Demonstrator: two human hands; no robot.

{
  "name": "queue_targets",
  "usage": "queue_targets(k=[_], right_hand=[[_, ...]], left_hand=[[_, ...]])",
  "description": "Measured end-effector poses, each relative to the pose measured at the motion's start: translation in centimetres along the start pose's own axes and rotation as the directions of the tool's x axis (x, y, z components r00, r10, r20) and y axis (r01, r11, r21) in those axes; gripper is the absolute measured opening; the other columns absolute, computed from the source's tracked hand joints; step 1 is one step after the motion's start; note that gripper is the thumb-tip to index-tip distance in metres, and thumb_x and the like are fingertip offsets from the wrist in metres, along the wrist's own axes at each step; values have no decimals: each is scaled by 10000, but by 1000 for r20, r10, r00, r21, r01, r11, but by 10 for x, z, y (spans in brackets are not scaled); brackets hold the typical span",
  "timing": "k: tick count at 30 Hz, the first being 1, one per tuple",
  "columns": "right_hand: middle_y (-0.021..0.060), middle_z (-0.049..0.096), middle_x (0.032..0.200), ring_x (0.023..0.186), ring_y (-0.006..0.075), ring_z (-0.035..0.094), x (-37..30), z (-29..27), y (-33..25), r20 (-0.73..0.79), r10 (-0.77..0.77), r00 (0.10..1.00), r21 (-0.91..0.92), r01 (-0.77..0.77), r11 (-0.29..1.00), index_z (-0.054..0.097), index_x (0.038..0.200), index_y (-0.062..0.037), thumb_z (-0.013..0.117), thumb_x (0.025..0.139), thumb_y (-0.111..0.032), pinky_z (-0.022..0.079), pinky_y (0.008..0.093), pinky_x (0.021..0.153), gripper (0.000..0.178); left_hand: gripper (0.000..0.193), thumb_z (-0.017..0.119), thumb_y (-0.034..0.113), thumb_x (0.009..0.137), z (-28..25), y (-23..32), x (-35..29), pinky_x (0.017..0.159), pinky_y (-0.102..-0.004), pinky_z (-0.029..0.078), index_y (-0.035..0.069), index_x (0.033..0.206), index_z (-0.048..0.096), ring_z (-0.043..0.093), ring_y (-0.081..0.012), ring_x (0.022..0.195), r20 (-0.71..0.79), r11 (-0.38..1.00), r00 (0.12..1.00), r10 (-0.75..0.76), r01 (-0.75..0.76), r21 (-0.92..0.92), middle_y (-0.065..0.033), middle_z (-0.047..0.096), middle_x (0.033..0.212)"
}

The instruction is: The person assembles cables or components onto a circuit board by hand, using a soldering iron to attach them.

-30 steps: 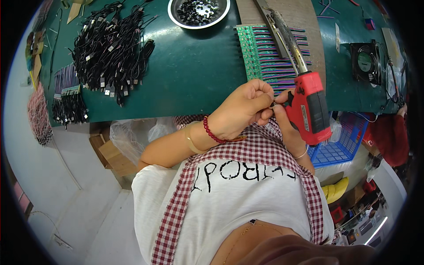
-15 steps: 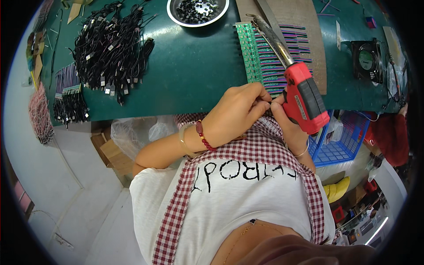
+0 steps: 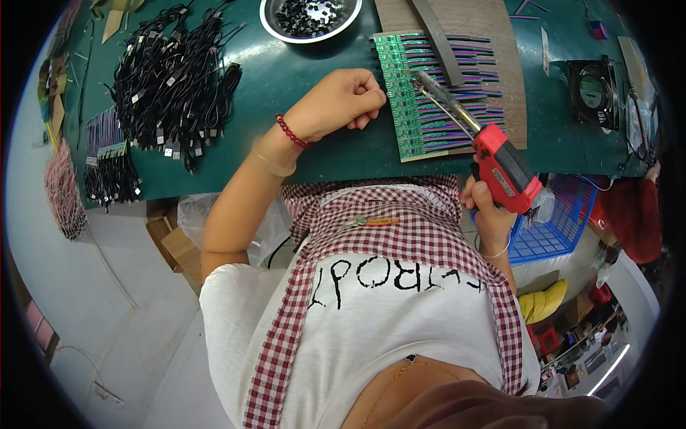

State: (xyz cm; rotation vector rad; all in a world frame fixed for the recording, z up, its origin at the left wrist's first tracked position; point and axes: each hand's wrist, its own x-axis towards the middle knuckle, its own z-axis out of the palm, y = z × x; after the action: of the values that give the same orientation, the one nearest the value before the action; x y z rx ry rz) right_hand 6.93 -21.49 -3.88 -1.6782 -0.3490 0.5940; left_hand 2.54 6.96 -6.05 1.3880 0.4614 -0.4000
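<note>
At the left edge of a green circuit board panel (image 3: 409, 132), my left hand (image 3: 346, 104) is closed, fingertips curled together; whatever they may hold is hidden. Black parts stick out along that edge, and multicoloured wires (image 3: 457, 131) run off the panel's right side. My right hand (image 3: 489, 211), below the table's front edge, is wrapped round a red and black soldering gun (image 3: 504, 168). Its metal barrel slants up and left over the wires, the tip above the board near my left fingertips. I cannot tell if the tip touches.
A dark flat bar (image 3: 437, 43) lies across the brown backing board (image 3: 511, 114). Behind my left hand stands a metal bowl (image 3: 270, 28) of small black parts. A heap of black USB cables (image 3: 175, 93) lies left, a fan (image 3: 593, 96) right. Below hangs a blue basket (image 3: 550, 236).
My left hand has moved from beside my right hand, forward and left to the board's edge. My right hand has shifted slightly right and back, and the gun's tip has come down over the board.
</note>
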Motion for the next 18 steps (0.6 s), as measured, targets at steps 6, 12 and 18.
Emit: queue_targets(k=[6,12,18], right_hand=[[57,499,598,489,92,415,-11,-8,7,5,31,999,29,-31,999,474,1137,57,600,854,-213,353,225,477,412],[54,503,609,500,90,419,-13,-12,16,68,-9,998,-72,14,997,472,1132,39,587,863,-212,336,224,472,386],[49,501,613,508,90,425,-10,-10,17,123,-98,988,-160,117,980,500,1069,36,561,878,-194,336,225,473,306]], left_hand=[[180,570,174,853,-7,2,8,445,-170,355,52,738,506,471,-39,496,73,999,997,-21,18,43,11,529,625],[174,579,170,854,-9,2,10,443,-164,351,74,732,500,474,-32,498,99,1000,995,-24,21,23,15,531,626],[176,578,159,849,-9,-1,10,442,-161,349,74,724,488,476,-32,497,101,1000,995,9,-8,-11,14,531,626]])
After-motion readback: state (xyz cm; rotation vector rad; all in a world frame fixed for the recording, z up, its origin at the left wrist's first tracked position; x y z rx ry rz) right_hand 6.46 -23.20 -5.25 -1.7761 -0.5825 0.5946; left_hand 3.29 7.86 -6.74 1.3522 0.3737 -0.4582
